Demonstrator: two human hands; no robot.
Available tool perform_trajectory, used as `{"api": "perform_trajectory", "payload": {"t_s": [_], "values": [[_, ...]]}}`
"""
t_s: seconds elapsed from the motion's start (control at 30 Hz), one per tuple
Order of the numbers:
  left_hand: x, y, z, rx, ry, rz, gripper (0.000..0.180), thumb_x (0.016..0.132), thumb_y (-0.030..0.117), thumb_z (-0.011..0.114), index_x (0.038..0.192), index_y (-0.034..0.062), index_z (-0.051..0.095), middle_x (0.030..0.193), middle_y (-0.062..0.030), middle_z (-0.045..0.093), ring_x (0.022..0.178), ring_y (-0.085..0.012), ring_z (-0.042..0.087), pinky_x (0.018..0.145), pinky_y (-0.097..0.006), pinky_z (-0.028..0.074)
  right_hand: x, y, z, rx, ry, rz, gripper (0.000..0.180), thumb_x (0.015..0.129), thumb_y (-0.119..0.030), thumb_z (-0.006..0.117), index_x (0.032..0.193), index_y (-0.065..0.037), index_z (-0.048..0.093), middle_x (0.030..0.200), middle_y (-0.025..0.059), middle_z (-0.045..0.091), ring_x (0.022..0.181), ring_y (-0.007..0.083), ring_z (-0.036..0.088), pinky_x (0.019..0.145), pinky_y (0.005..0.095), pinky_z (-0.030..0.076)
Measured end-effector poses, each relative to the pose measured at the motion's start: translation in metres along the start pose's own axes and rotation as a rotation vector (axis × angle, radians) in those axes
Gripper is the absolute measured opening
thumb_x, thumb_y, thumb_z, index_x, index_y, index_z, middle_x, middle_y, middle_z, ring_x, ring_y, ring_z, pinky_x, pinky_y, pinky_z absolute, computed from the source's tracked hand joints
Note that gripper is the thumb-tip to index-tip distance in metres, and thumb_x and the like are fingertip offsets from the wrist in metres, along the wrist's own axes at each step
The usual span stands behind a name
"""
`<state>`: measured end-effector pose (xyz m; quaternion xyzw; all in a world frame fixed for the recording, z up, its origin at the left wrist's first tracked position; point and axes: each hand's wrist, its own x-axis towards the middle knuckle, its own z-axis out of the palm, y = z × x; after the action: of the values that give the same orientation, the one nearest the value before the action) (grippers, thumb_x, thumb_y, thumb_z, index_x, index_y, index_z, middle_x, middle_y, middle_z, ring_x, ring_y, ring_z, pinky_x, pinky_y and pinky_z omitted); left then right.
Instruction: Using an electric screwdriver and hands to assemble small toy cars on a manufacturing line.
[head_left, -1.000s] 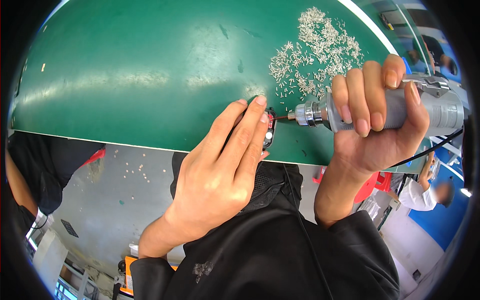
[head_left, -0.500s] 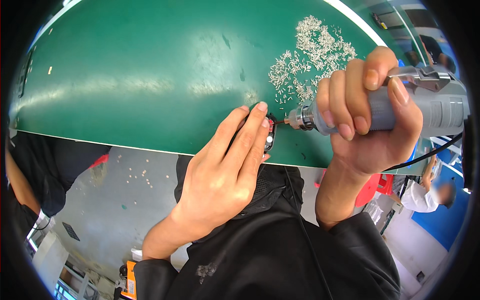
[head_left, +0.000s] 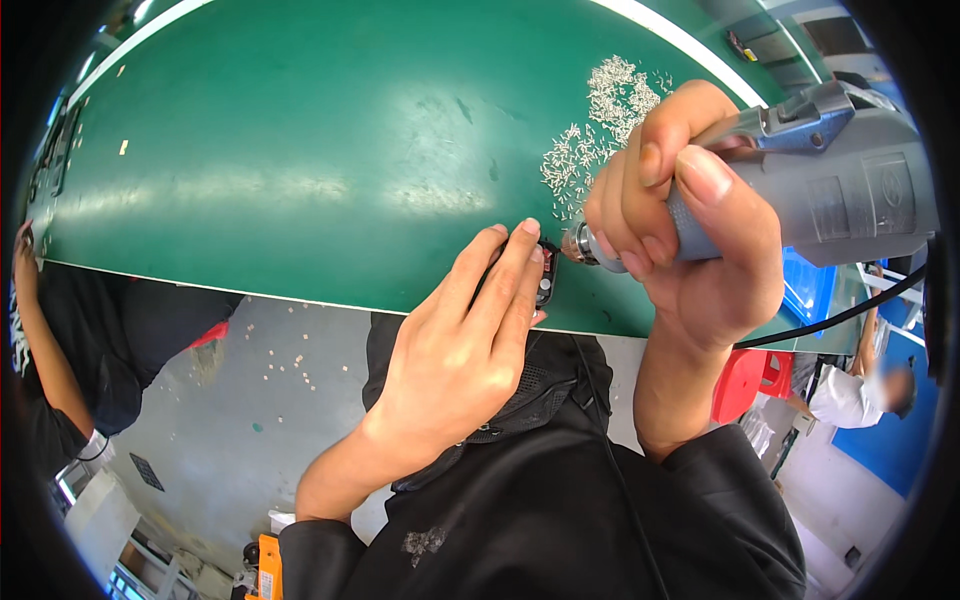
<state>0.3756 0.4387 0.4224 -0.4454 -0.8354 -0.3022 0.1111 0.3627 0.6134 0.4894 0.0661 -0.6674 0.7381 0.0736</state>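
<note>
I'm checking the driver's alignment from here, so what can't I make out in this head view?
- Small dark part: mostly covered by the left hand; its shape is unclear.
- Driver tip: hidden between the right hand and the part, so contact cannot be confirmed.
- Grey electric screwdriver: its rear is cut off by the dark right rim.
- Pile of small screws: too small to tell type.

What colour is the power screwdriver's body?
Grey, seen in the head view: power screwdriver in the right hand.

- Black long sleeves were worn, pushed back from the wrists.
- The left hand (head_left: 455, 360) and right hand (head_left: 690, 240) were left bare, ungloved.
- A black garment with a mesh panel was worn.
</note>
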Motion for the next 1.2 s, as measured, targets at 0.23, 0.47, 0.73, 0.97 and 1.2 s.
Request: {"api": "perform_trajectory", "payload": {"t_s": [0.23,0.47,0.73,0.97,1.2], "values": [[0.003,0.007,-0.004,-0.062,0.007,-0.055,0.038,0.067,0.005,0.071,0.100,-0.0118,0.064,0.117,-0.0204,0.059,0.105,-0.0317,0.057,0.083,-0.035,0.054,-0.004,-0.001,-0.003,0.127,-0.001,0.003,0.019,0.090,-0.021,0.043,0.093,-0.003,0.049,0.052,0.0010,0.042,0.040,0.0099,0.037,0.047,0.0277,0.037],[0.005,0.013,0.002,-0.113,0.073,-0.154,0.035,0.068,-0.003,0.069,0.101,-0.0101,0.062,0.115,-0.0169,0.061,0.097,-0.0335,0.060,0.077,-0.038,0.053,-0.011,-0.006,-0.012,0.247,-0.135,-0.116,0.022,0.091,-0.027,0.042,0.094,-0.005,0.048,0.054,-0.0023,0.040,0.042,0.0084,0.038,0.051,0.0265,0.038],[0.010,0.017,0.005,-0.043,0.105,-0.146,0.025,0.071,-0.002,0.067,0.093,-0.0131,0.065,0.106,-0.0207,0.064,0.097,-0.0303,0.060,0.073,-0.033,0.055,-0.017,-0.009,-0.016,0.283,-0.228,-0.119,0.023,0.093,-0.029,0.041,0.097,-0.007,0.044,0.058,-0.0015,0.042,0.047,0.0089,0.044,0.056,0.0262,0.041],[0.005,0.016,0.006,-0.090,0.096,-0.192,0.031,0.070,-0.009,0.064,0.101,-0.0072,0.063,0.112,-0.0149,0.063,0.097,-0.0332,0.061,0.080,-0.039,0.052,-0.015,-0.002,-0.021,0.346,-0.313,-0.134,0.022,0.094,-0.028,0.040,0.097,-0.007,0.044,0.059,-0.0014,0.043,0.049,0.0094,0.045,0.058,0.0264,0.041],[0.005,0.013,0.007,-0.031,0.112,-0.145,0.025,0.070,-0.004,0.067,0.094,-0.0098,0.065,0.109,-0.0166,0.063,0.098,-0.0303,0.060,0.074,-0.034,0.055,-0.016,0.003,-0.028,0.414,-0.304,-0.125,0.022,0.094,-0.027,0.039,0.098,-0.007,0.045,0.059,-0.0016,0.043,0.049,0.0097,0.044,0.058,0.0272,0.040]]}}
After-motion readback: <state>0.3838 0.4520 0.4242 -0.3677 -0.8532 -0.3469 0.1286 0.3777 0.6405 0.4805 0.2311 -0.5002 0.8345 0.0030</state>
